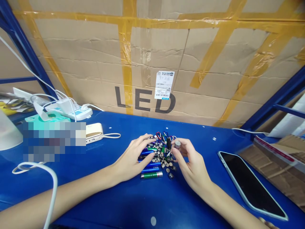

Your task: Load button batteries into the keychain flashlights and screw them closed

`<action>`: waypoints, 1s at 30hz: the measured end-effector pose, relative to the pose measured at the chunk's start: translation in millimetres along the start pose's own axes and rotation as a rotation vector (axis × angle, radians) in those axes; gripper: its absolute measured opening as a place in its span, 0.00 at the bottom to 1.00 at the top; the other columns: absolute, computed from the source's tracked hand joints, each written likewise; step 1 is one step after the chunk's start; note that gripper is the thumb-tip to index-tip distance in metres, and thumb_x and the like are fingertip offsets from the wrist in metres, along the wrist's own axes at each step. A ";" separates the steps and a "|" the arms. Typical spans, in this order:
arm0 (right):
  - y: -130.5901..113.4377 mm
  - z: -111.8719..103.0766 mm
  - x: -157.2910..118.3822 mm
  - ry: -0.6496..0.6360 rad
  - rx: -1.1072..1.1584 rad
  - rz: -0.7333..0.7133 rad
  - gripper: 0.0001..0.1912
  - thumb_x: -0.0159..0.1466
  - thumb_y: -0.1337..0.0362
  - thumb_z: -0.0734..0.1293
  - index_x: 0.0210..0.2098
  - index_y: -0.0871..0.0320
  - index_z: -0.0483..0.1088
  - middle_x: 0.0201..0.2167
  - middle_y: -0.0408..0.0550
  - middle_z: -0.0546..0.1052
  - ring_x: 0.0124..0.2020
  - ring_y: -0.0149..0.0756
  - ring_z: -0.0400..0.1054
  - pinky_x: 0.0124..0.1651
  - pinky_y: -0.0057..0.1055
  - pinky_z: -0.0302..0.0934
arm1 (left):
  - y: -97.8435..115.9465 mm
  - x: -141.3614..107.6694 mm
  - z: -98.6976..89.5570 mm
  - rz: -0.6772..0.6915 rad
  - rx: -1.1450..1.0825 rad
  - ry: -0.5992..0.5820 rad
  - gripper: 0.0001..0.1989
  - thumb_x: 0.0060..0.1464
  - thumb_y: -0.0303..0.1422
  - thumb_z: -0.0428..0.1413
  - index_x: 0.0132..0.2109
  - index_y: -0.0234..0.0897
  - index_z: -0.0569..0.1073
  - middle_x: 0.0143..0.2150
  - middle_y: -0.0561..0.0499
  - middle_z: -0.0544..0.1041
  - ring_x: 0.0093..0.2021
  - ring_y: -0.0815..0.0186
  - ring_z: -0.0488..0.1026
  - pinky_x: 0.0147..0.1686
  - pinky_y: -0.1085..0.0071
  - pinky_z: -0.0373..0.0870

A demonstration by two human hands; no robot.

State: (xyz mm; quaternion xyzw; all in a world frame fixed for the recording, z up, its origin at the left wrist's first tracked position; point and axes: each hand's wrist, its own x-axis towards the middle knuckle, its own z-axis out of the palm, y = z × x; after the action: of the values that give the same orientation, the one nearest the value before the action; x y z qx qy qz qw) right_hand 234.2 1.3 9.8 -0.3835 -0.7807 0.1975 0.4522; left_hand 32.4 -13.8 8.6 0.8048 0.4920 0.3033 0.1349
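In the head view, my left hand (134, 156) lies over the left side of a pile of small metal parts (164, 152), its fingers spread and touching blue tubes (152, 164). My right hand (190, 157) is at the pile's right side, with thumb and fingers pinched round a small silvery cylinder (177, 144) whose exact kind I cannot make out. A green mini flashlight tube (151, 175) lies at the near edge of the pile. Round silver button cells (167, 170) are scattered between my hands. Small coloured carabiner clips (164, 136) show at the pile's far side.
A phone (252, 187) lies on the blue table (107, 203) at right, beside folded cardboard (271, 159). A cream power bank (94, 132), a power strip (78, 111) and white cables (53, 184) are at left. A big taped carton (95, 63) stands behind.
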 end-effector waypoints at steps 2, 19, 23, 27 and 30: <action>0.3 -0.9 1.7 -0.012 -0.092 -0.073 0.08 0.64 0.62 0.58 0.42 0.56 0.64 0.31 0.45 0.71 0.27 0.29 0.67 0.30 0.25 0.64 | 1.3 -0.8 -0.3 0.053 0.013 0.016 0.18 0.59 0.38 0.45 0.55 0.41 0.63 0.59 0.47 0.62 0.60 0.58 0.56 0.56 0.57 0.58; 2.5 5.8 1.7 -0.041 -0.050 -0.147 0.06 0.57 0.64 0.68 0.34 0.56 0.69 0.30 0.42 0.76 0.30 0.30 0.70 0.34 0.24 0.66 | -2.9 2.3 0.1 0.231 0.029 0.088 0.09 0.58 0.37 0.48 0.42 0.39 0.68 0.44 0.50 0.72 0.47 0.66 0.67 0.46 0.68 0.59; 1.0 5.9 2.2 -0.062 -0.001 -0.156 0.04 0.57 0.65 0.68 0.29 0.57 0.68 0.29 0.42 0.75 0.29 0.29 0.70 0.31 0.23 0.65 | -2.5 1.7 0.8 0.228 -0.036 0.108 0.07 0.57 0.36 0.51 0.39 0.38 0.66 0.42 0.50 0.72 0.45 0.66 0.68 0.42 0.69 0.61; -1.2 6.7 0.8 -0.077 0.058 -0.098 0.04 0.57 0.65 0.67 0.27 0.57 0.69 0.30 0.44 0.76 0.31 0.31 0.70 0.31 0.24 0.65 | -2.9 -0.2 2.3 0.250 -0.084 0.140 0.06 0.57 0.35 0.50 0.37 0.38 0.66 0.40 0.49 0.72 0.44 0.65 0.68 0.42 0.68 0.62; -2.2 8.8 -0.3 -0.089 0.106 -0.023 0.02 0.58 0.64 0.66 0.29 0.56 0.70 0.32 0.45 0.76 0.34 0.33 0.71 0.35 0.27 0.67 | -2.3 -1.5 2.8 0.233 -0.121 0.166 0.05 0.57 0.35 0.50 0.39 0.39 0.66 0.39 0.49 0.72 0.43 0.65 0.69 0.41 0.68 0.64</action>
State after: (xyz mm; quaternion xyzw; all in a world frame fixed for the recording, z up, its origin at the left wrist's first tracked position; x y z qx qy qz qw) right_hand 225.8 0.0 6.5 -0.3406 -0.7928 0.2503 0.4391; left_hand 32.0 -13.8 4.7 0.8190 0.3857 0.4115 0.1061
